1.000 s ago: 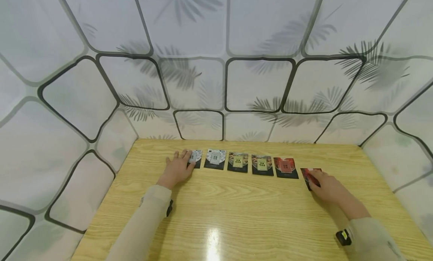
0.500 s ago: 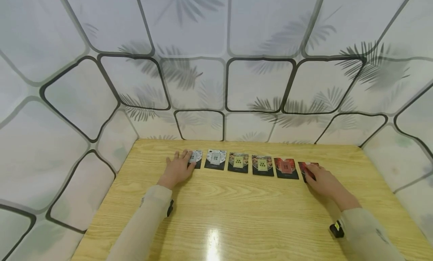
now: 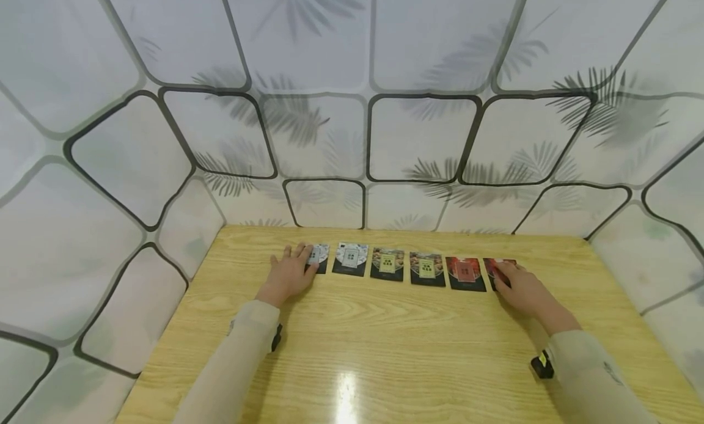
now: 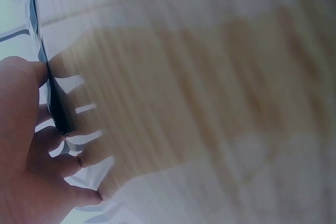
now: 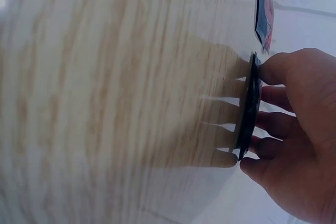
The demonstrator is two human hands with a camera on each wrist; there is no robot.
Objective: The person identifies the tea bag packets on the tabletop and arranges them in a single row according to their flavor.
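At the left end of a row of small flat packets, my left hand (image 3: 288, 277) rests with fingers spread, its thumb and fingertips touching a grey-and-black packet (image 3: 320, 260). That packet's left part is hidden under the fingers. My right hand (image 3: 525, 292) lies over the row's right end, fingertips pressing on a red-and-black packet (image 3: 489, 269). In the right wrist view this packet (image 5: 250, 108) is flat on the table, with thumb and fingers on its upper face. Left of it lies a matching red packet (image 3: 465, 274), separated by a narrow gap.
Between the hands lie a second grey-and-black packet (image 3: 350, 259) and two packets with yellow-green labels (image 3: 387, 263). The wooden table (image 3: 374, 350) meets a leaf-patterned backdrop (image 3: 407, 204) behind the row. More patterned cloth stands at both sides.
My right hand has slid the rightmost red packet away from me and slightly left, bringing it level with the row. The left hand has stayed on its packet.
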